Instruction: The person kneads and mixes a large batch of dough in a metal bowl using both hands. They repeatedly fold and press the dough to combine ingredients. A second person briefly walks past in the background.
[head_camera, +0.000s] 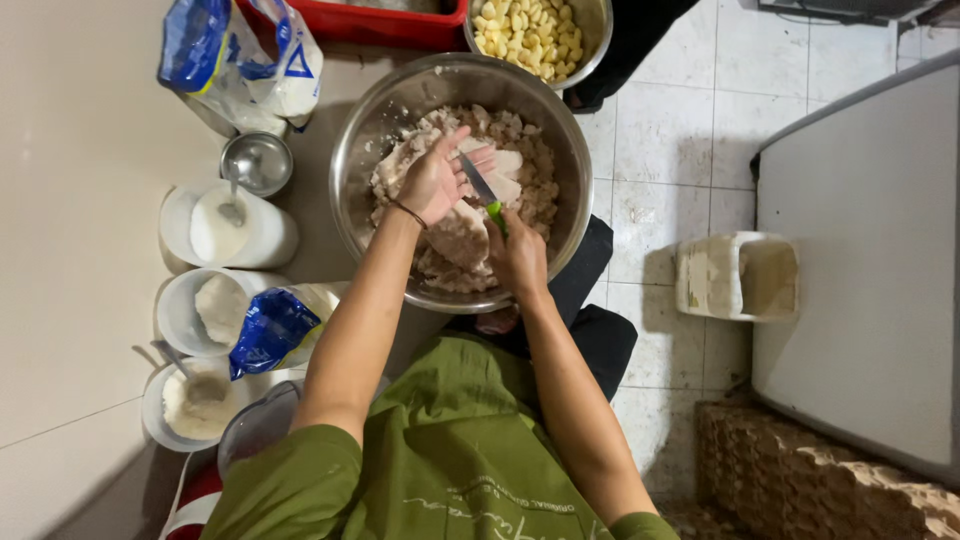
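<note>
A large steel bowl (352, 150) on the floor holds a heap of pale cut chunks (530, 180). My left hand (432, 180) is over the bowl and holds a pale piece (505, 165) in its palm. My right hand (517, 258) grips a knife with a green handle (495, 212). The knife blade (477, 180) rests across the piece in my left hand. A thin dark band circles my left wrist.
A second steel bowl (590, 30) of yellow chunks and a red tray (350, 22) lie beyond. To the left stand white tubs of powder (225, 230), a small steel cup (258, 162) and blue-and-white bags (240, 60). A white container (735, 275) sits at the right by a grey appliance (870, 270).
</note>
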